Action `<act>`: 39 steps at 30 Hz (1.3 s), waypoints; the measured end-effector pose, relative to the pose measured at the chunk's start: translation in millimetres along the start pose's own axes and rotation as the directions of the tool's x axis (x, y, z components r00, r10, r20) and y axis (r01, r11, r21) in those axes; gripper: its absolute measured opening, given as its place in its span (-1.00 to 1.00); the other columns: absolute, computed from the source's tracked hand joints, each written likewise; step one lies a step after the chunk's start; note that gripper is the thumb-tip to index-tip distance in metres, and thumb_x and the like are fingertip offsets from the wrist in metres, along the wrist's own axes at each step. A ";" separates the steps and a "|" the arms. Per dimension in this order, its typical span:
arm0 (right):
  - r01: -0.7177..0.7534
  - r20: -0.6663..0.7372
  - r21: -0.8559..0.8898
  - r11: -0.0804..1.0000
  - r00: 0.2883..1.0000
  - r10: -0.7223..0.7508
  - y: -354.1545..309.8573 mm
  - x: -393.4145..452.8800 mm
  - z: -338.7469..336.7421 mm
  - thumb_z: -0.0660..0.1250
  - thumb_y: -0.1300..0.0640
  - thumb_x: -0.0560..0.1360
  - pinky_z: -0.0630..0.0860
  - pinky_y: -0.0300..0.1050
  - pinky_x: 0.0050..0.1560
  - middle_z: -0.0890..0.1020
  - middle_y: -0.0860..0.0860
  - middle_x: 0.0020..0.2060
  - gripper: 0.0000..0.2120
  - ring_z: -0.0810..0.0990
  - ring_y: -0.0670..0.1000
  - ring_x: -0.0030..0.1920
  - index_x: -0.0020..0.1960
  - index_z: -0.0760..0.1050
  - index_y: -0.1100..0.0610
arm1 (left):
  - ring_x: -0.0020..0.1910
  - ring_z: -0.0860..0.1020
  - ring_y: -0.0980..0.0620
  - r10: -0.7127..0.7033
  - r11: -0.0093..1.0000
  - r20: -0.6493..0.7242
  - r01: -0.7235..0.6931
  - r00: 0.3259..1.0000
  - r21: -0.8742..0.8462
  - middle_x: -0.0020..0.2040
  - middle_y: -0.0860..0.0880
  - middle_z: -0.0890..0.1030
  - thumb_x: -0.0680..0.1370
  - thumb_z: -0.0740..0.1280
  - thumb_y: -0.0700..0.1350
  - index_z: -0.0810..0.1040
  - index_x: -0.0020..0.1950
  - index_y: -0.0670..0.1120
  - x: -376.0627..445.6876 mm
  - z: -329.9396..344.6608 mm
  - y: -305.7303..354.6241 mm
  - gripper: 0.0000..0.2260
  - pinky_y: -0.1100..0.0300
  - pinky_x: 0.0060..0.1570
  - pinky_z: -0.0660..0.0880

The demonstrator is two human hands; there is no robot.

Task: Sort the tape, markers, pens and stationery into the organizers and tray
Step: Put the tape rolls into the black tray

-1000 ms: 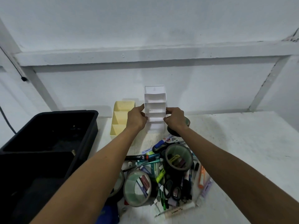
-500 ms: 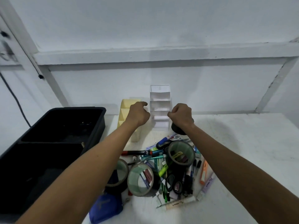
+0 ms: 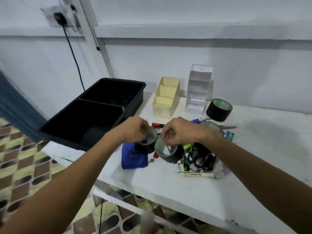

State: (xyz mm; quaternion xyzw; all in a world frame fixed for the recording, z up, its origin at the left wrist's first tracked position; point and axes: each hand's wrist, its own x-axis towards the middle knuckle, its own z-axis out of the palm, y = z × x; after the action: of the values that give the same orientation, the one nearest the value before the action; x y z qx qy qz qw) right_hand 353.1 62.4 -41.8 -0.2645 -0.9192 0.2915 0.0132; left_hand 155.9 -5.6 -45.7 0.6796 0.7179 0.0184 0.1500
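Observation:
My left hand (image 3: pixel 135 130) grips the rim of a dark tape roll (image 3: pixel 148 141) at the left of the pile. My right hand (image 3: pixel 179 130) pinches the rim of a second tape roll (image 3: pixel 166 153) beside it. Under and right of my right hand lies a heap of pens, markers and scissors (image 3: pixel 199 157). A third roll sits partly hidden behind my right wrist. A black tape roll (image 3: pixel 219 109) stands apart near the wall. The yellow organizer (image 3: pixel 166 97) and the clear organizer (image 3: pixel 198 92) stand at the back. The black tray (image 3: pixel 94 112) is on the left.
A blue pouch (image 3: pixel 133 156) lies in front of the left roll. The white table (image 3: pixel 253 157) has its front edge near me, with patterned floor below it. A black cable (image 3: pixel 74 54) hangs down the wall behind the tray.
My hands left the clear organizer and came down onto the two tape rolls in the pile. The view has swung left and downward.

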 end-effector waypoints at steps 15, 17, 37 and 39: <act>0.069 0.179 -0.420 0.905 0.984 0.008 -8.2 -8.0 21.0 0.44 0.11 0.40 0.37 0.00 0.07 0.42 -0.13 -0.41 -0.78 0.41 0.02 -0.19 -0.37 0.46 0.04 | -0.14 0.53 -0.02 -0.049 0.993 0.108 0.037 0.993 0.108 -0.04 0.02 0.58 0.52 0.29 -0.19 0.55 0.18 0.00 -19.5 29.4 -1.7 -0.75 0.15 -0.09 0.50; 0.021 0.132 -0.357 0.934 0.991 0.028 -7.8 -4.3 8.1 0.45 0.09 0.40 0.43 -0.04 -0.03 0.48 -0.11 -0.35 -0.87 0.48 0.06 -0.16 -0.28 0.53 0.04 | -0.16 0.56 -0.04 -0.048 0.993 0.076 0.040 0.996 0.109 -0.10 0.02 0.57 0.52 0.27 -0.21 0.56 0.15 0.00 -20.2 17.2 -2.6 -0.76 0.09 -0.10 0.55; -0.185 -0.428 -0.113 0.976 0.896 0.120 -73.1 264.2 -39.9 0.42 0.15 0.44 0.52 -0.09 -0.18 0.61 0.10 -0.28 -0.87 0.58 0.10 -0.23 -0.16 0.58 0.23 | -0.06 0.57 -0.16 -0.065 0.978 -0.250 0.112 0.966 0.176 -0.09 -0.11 0.58 0.46 0.34 -0.19 0.64 0.03 -0.08 101.4 -157.5 -222.1 -0.82 0.06 -0.09 0.52; -0.235 -0.418 -0.090 0.968 0.891 0.178 -68.6 291.6 -25.2 0.41 0.18 0.44 0.57 -0.04 -0.10 0.64 0.12 -0.20 -0.89 0.62 0.12 -0.15 -0.12 0.59 0.23 | -0.07 0.57 -0.17 -0.061 0.979 -0.227 0.104 0.972 0.178 -0.15 -0.10 0.54 0.45 0.33 -0.21 0.63 0.00 -0.08 114.0 -148.5 -243.0 -0.84 0.11 -0.17 0.46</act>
State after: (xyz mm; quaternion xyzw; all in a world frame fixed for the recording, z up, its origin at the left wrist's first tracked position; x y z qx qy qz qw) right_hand 74.1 172.4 -21.5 -0.4157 -0.8808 0.1657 0.1546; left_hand -119.1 114.3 18.4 0.6539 0.7563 0.0191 0.0050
